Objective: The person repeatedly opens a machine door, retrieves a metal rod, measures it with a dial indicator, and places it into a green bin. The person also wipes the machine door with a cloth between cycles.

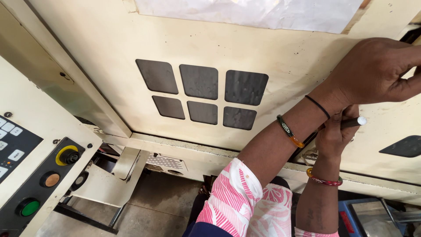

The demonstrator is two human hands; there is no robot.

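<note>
cream machine panel (280, 61): left hand (372, 70) half-curled at its right edge, gripping nothing visible; right hand (335, 134) fisted around a white-tipped black handle (353, 122), best pulled steadily.

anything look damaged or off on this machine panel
Mostly wear. The cream panel is scuffed and speckled with dark marks, and the sheet taped at its top is wrinkled. The right hand grips a dark handle; the left hand rests on the panel.

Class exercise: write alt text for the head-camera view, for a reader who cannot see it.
A person's right hand grips a dark handle with a white tip on a cream machine door, while the left hand presses the door above it. Six dark panes sit in the door; a button panel is lower left.
</note>
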